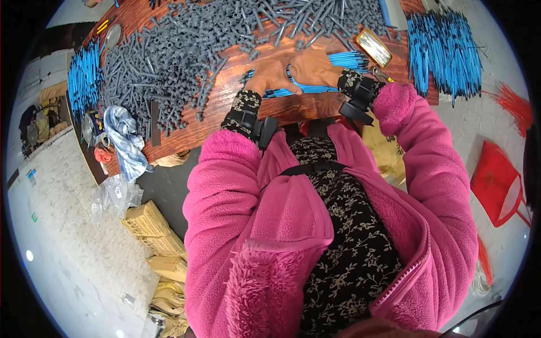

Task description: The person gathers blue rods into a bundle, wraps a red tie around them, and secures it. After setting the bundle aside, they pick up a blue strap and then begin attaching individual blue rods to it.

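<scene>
Thin blue cables [318, 89] with black ends lie in a bundle on the reddish-brown wooden table [174, 145], under and beside both hands. My left hand [273, 76] rests over the bundle, thumb stretched out to the right and apart from the fingers. Close beside it, my right hand [313, 69] has its fingers curled in toward the left one. A bit of blue shows at those fingertips, apparently a cable; the tips themselves are partly hidden. Just beyond the hands spreads a large heap of dark grey ribbed plastic parts [169, 62].
More blue cables hang in bunches at the right edge [445, 53] and left edge [84, 76]. Right of my hands are a yellow-rimmed tin [374, 48] and pliers [381, 74]. A checked cloth [125, 141] drapes over the left front edge. Cardboard [152, 225] is stacked below.
</scene>
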Available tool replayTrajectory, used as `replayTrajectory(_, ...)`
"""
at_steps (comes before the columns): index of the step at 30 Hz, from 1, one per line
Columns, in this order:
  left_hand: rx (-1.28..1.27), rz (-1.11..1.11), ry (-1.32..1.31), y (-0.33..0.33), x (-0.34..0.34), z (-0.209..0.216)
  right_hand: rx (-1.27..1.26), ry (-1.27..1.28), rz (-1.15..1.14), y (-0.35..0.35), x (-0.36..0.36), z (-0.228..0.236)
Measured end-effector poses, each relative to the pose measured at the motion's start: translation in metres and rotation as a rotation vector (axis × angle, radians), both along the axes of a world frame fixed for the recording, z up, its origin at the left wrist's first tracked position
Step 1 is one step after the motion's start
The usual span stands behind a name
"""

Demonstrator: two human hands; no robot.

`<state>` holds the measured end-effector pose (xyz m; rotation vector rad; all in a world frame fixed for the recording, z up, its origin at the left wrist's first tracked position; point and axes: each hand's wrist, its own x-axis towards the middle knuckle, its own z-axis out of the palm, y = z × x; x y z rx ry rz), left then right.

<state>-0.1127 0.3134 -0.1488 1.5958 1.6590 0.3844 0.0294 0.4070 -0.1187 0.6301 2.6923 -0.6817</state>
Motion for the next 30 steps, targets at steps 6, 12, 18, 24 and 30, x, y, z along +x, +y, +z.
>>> replayTrajectory(6,-0.115,-0.085,0.008,0.009,0.002,-0.021,0.066,0.109,0.112,-0.004,0.029,-0.008)
replayTrajectory(12,-0.220,-0.124,0.099,0.018,0.017,-0.006,-0.095,0.097,0.198,0.013,0.045,-0.012)
replayTrajectory(18,-0.108,-0.149,0.164,0.000,0.035,0.006,0.023,0.252,0.196,-0.002,0.067,-0.016)
replayTrajectory(24,-0.017,-0.132,0.487,-0.013,0.060,-0.006,0.052,0.209,0.229,-0.002,0.072,-0.021)
replayTrajectory(30,-0.127,-0.093,0.232,-0.020,0.053,0.009,0.173,0.121,0.271,-0.021,0.062,-0.017)
